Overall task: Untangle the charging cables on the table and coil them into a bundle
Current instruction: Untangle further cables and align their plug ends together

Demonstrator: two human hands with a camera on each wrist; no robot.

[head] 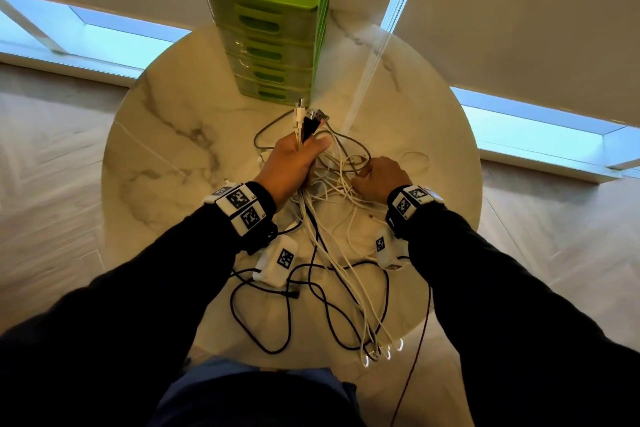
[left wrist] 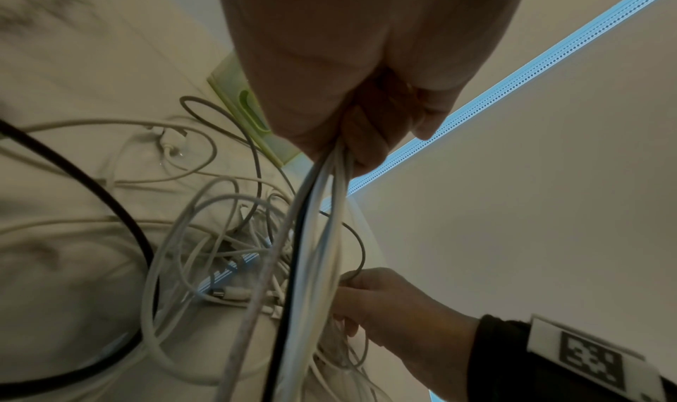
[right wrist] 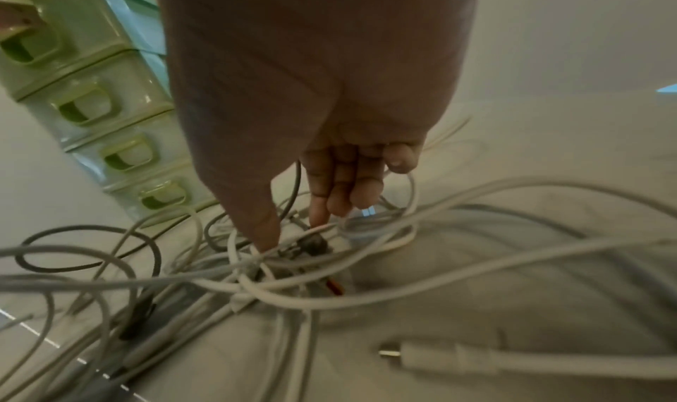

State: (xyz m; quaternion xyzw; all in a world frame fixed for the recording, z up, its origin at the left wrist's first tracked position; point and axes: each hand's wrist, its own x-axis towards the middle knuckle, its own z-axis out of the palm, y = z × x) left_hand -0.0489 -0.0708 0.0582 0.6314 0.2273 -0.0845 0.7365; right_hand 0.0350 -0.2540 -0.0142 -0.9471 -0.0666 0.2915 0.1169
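A tangle of white, grey and black charging cables lies mid-table on the round marble table. My left hand is raised above it and grips a bunch of cable ends, with their plugs sticking up out of the fist. Below the left hand, white strands and one black strand hang down. My right hand is low in the knot. Its thumb and forefinger pinch into the tangled strands. A grey loop runs into the right hand.
A tall green drawer unit stands just behind the cables. Black cable loops and white strands trail to the table's near edge and over it. A loose white plug lies near my right wrist. Wooden floor surrounds the table.
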